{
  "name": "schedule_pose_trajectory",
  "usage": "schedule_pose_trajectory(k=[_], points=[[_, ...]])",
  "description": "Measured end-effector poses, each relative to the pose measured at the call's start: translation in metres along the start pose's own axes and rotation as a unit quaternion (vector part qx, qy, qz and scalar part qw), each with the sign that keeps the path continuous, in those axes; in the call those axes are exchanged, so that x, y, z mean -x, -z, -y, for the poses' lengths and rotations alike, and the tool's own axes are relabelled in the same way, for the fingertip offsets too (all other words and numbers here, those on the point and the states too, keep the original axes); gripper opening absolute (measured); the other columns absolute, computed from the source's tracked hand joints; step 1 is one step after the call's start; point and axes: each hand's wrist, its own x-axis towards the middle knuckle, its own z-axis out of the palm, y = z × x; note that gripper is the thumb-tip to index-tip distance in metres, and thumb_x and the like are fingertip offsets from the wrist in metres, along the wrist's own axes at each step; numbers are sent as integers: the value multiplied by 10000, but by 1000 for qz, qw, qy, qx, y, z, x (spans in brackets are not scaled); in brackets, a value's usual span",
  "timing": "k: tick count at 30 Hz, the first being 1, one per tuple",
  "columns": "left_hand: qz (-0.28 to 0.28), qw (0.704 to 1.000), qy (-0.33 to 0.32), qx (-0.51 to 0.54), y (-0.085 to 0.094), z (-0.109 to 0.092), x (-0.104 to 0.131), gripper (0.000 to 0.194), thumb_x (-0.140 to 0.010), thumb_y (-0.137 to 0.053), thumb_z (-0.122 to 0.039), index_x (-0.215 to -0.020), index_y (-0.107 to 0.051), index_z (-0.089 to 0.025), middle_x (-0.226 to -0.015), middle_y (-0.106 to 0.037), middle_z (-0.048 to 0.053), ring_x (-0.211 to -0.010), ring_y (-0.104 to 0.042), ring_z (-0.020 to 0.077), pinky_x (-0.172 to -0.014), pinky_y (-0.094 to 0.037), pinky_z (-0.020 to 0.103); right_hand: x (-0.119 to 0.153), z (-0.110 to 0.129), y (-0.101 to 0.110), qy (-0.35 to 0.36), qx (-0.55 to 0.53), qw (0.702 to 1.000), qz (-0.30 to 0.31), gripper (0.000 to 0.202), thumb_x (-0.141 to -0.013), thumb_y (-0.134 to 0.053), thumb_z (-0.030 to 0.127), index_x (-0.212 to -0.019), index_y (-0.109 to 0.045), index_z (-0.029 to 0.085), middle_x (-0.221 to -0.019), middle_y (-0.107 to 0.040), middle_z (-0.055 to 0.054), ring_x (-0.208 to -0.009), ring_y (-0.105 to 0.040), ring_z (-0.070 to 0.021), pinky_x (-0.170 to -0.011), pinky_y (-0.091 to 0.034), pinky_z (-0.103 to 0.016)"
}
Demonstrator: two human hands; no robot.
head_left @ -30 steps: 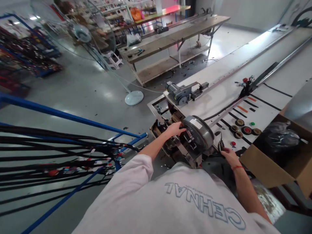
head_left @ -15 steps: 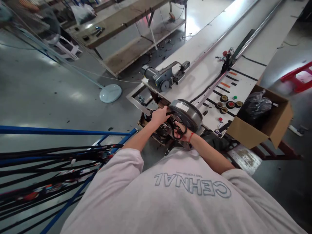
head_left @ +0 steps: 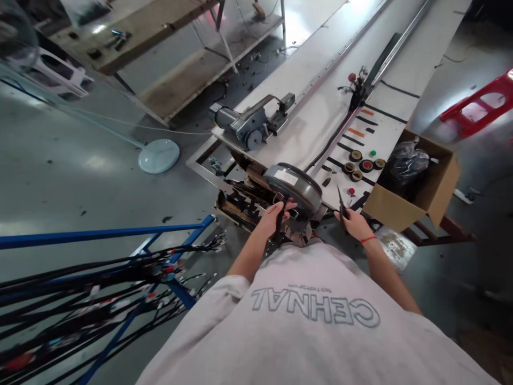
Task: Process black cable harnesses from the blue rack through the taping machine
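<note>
1. Nearest us, our left hand (head_left: 272, 214) is closed on a black strip (head_left: 278, 227) that hangs down from our fingers, dark, narrow and limp.
2. Our right hand (head_left: 355, 222) grips black scissors (head_left: 342, 205), blades pointing up and away, just right of the drum.
3. The strip lies just in front of a round grey drum (head_left: 294, 186) with a white label on top, at the near end of the long white bench (head_left: 320, 107); our left fingertips touch the drum's near edge.
4. Half a second ago our right hand held the scissors under the drum beside our left; now the hands are apart, scissors out to the right.
5. Farther right sit tape rolls (head_left: 360, 163) and a cardboard box (head_left: 425, 187).
</note>
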Motion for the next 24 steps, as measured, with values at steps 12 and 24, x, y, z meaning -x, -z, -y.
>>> schedule_pose_trajectory(k=[12, 24], points=[[79, 976, 198, 35, -19, -13, -13, 345, -894, -525, -397, -661, -528, -143, -369, -292, -105, -291, -237, 21, -350, -254, 138, -137, 7, 41, 63, 125, 969, -202, 392, -867, -473, 344, -1130, -621, 94, -1201, -565, -189, -1107, -528, -262, -965, -399, -352], [-141, 783, -46, -604, -26, -11, -3, 299, -867, -462, -239, -1129, -598, -189, -916, -748, 70, -720, -694, 203, -683, -487, 289, -225, -7, 118, -92, 246, 950, -168, 755, -873, -391, 618, -1402, -384, 80, -1424, -406, -210, -1392, -203, -316, -1106, -100, -540]])
